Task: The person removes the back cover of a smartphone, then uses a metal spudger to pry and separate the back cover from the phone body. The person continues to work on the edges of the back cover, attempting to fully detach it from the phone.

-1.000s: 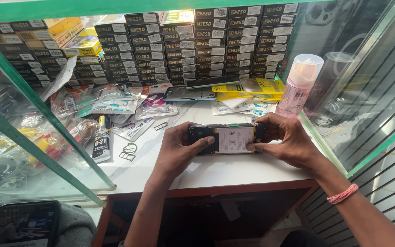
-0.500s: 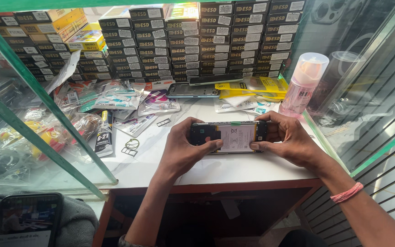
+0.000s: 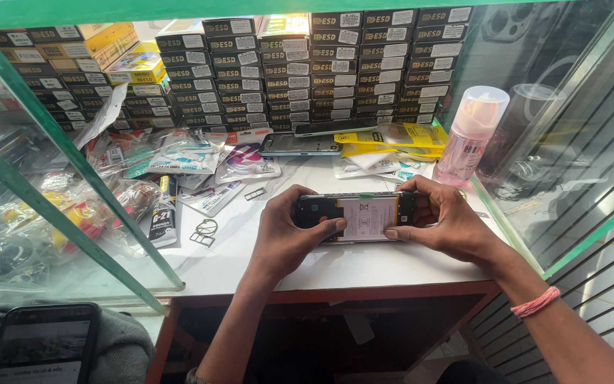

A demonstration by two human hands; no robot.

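An opened phone point(image 3: 355, 215) with its back cover off lies sideways on the white counter point(image 3: 364, 267), showing a pale battery and dark circuit board. My left hand point(image 3: 286, 238) grips its left end, thumb pressing on the inside near the battery. My right hand point(image 3: 442, 224) grips the right end, thumb on the lower edge. A pink band point(image 3: 533, 304) circles my right wrist.
Stacks of small black boxes point(image 3: 335, 71) line the back. A pink spray bottle point(image 3: 469, 135) stands at right by a glass wall. Two phones point(image 3: 300, 144) lie behind, yellow packets point(image 3: 392, 139) beside them. A glue tube point(image 3: 163, 220), small metal frames point(image 3: 204, 233) and bagged parts clutter the left.
Both hands and the phone stay in nearly the same place; my view has shifted slightly. My thumbs have pressed a little along the phone's edges.
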